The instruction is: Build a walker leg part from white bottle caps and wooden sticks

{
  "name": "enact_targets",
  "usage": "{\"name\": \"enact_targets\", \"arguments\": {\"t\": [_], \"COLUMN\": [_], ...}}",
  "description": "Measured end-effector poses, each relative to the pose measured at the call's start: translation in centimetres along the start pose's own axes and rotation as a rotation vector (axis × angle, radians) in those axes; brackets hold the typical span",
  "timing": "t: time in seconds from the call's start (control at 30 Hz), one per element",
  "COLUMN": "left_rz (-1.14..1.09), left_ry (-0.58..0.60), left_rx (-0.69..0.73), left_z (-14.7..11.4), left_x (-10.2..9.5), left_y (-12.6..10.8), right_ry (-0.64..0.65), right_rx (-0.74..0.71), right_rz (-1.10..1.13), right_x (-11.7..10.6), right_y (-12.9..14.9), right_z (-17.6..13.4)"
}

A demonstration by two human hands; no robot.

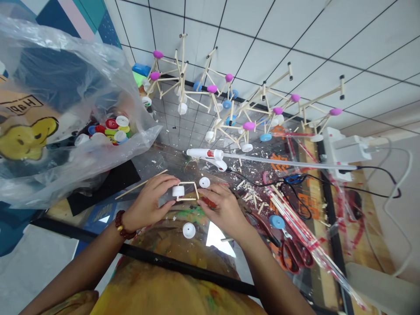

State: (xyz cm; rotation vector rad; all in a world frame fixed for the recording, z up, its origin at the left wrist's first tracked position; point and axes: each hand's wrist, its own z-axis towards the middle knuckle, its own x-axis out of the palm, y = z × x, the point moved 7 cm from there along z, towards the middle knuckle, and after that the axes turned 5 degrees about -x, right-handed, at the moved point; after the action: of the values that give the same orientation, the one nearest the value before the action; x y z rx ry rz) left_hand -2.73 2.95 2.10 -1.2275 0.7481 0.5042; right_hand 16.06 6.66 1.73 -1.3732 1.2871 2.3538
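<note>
The stick frame (pixel 187 183) lies between the two hands, and its long axis goes across, from the left hand (pixel 146 205) to the right hand (pixel 225 210). The left hand keeps thumb and fingers on two sides of its left end, where a white cap (pixel 178 191) sits between the long sticks. The right hand pinches the other end, at the short cross stick, with thumb and fingertips. So both hands are about equally near to the frame, each one at its own end.

Just beyond the right fingertips lies a loose white lid (pixel 204 182), and a round white disc (pixel 188 230) rests on the body side, between the two hands. The glue gun (pixel 203 153) lies farther beyond them, with its nozzle pointing to the left. To the right of the right hand are the scissors (pixel 290 258) (their red handles are the clearest part) and a blue cap (pixel 277 222).

Some things are hard to make out. The exact contact of the left fingertips is partly hidden, and I cannot tell how the cap is joined to the sticks. A reddish thing under the right hand is mostly covered. The plastic bag (pixel 98 65), left of the left hand, is cut off by the picture edge.
</note>
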Motion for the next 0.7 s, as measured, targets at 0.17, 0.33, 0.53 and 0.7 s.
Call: {"name": "enact_targets", "arguments": {"t": [0.17, 0.33, 0.53, 0.7], "left_rz": [-0.009, -0.027, -0.021, 0.003], "left_ry": [-0.006, 0.001, 0.003, 0.033], "left_rx": [0.005, -0.023, -0.039, -0.055], "left_z": [0.00, 0.02, 0.02, -0.06], "left_x": [-0.02, -0.10, -0.13, 0.36], "left_y": [0.00, -0.04, -0.09, 0.27], "right_ry": [0.003, -0.025, -0.033, -0.035], "right_rx": [0.006, 0.003, 0.001, 0.007], "right_rz": [0.008, 0.033, 0.020, -0.002], "right_x": [0.06, -0.12, -0.04, 0.12], "right_y": [-0.27, -0.40, -0.49, -0.62], "right_z": [-0.20, -0.19, -0.24, -0.25]}}
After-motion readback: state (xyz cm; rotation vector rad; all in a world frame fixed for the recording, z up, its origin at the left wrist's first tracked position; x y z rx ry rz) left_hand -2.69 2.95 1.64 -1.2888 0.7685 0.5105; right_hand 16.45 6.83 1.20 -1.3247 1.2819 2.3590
